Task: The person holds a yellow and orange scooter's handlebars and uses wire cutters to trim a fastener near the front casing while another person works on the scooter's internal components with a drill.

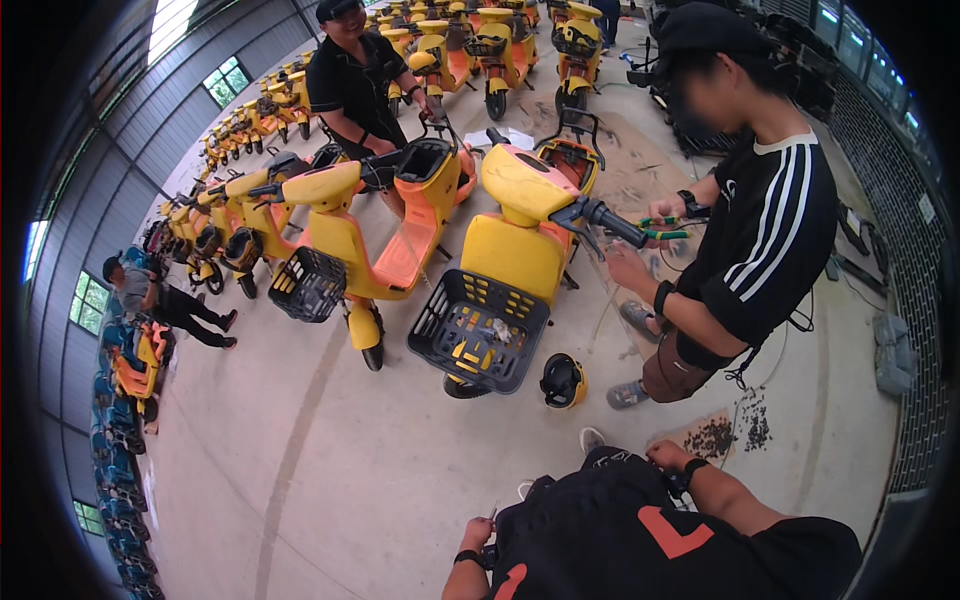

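My left hand [478,531] is at the lower edge beside my black shirt, its fingers closed around a small thin grey object [493,512] that sticks up from the fist. A dark band sits on that wrist. My right hand [666,455] rests against my side with the fingers curled, and nothing shows in it; a black watch is on that wrist. In front of me stands a yellow scooter [515,250] with a black front basket [478,330]. A black and yellow helmet [563,381] lies on the floor by its front wheel.
A person in a black striped shirt [770,230] holds green-handled tools [662,228] at the scooter's handlebar. Another person in black [355,80] stands behind an orange and yellow scooter [390,225]. Someone crouches at the left [160,295]. Rows of scooters fill the back and left. Dark debris [730,432] lies on the concrete floor.
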